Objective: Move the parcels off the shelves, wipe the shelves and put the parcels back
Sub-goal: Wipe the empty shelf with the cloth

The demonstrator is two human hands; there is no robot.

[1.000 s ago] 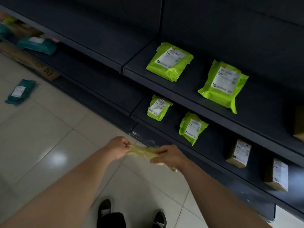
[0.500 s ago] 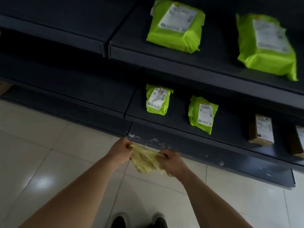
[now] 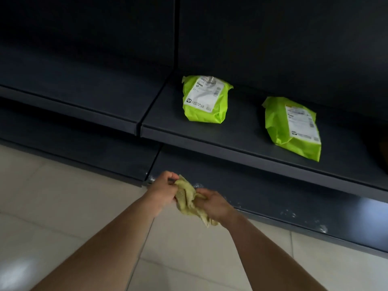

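Shelves (image 3: 247,131) of dark grey metal run across the upper half of the frame, in two bays that meet at a seam just left of centre. At the far left the left bay's board (image 3: 79,101) lies dim, with a lower board (image 3: 88,152) stepping out beneath it. Under that, the pale tiled floor (image 3: 42,206) fills the lower left corner, with a soft patch of glare near the bottom edge. Both my forearms reach up from the bottom edge toward the middle of the frame. My left hand (image 3: 162,191) is closed round the upper end of a crumpled yellowish cloth (image 3: 186,199), fingers curled over it, just in front of the seam. The cloth is bunched between my two hands. Right beside it my right hand (image 3: 214,203) grips the lower end, fingers wrapped over the folds, and a tail of cloth pokes out under the wrist. Above the hands, on the right bay's board, a lime-green parcel (image 3: 204,99) lies flat with its white label up, a little right of the seam. Further right on the same board a second lime-green parcel (image 3: 294,127) also lies label up, turned at an angle, its lower corner near the front edge, apart from the first. Below them, right of my hands, the front panel (image 3: 294,206) at the bottom carries white scuffs. At the far right edge sits a brownish shape (image 3: 384,152) too dark for me to tell what it is.
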